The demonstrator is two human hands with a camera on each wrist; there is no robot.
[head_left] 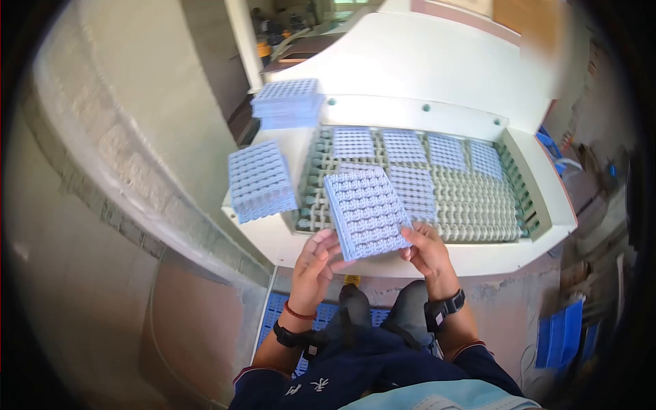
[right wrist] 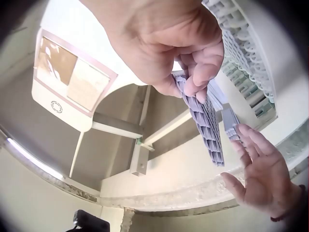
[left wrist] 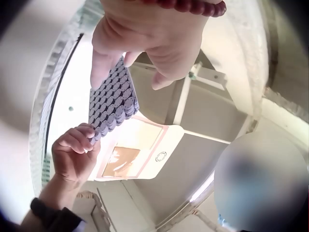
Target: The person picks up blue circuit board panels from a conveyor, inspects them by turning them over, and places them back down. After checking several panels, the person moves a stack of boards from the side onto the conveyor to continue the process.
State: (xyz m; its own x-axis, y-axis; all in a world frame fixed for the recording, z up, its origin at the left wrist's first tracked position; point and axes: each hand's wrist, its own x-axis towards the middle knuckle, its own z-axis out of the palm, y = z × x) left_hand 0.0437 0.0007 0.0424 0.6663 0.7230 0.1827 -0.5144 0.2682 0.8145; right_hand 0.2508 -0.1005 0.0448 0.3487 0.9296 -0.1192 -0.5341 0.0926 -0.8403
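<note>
A thin stack of light-blue perforated panels (head_left: pixel 369 215), with rows of bumpy loops, is held tilted over the front of the white machine. My right hand (head_left: pixel 429 253) pinches its lower right corner between thumb and fingers, which also shows in the right wrist view. My left hand (head_left: pixel 314 266) is near the lower left edge, fingers spread and loosely extended; the right wrist view shows its open palm apart from the stack (right wrist: pixel 205 123). Several similar panels (head_left: pixel 403 147) lie on the machine's roller bed (head_left: pixel 475 205), partly hidden behind the held stack.
On the machine's left side stand two piles of blue panels, a rear pile (head_left: pixel 285 102) and a nearer pile (head_left: pixel 261 178). A rough wall (head_left: pixel 164 137) runs close on the left. The machine's white rim (head_left: pixel 410 265) is in front of me; blue items (head_left: pixel 560 335) are at lower right.
</note>
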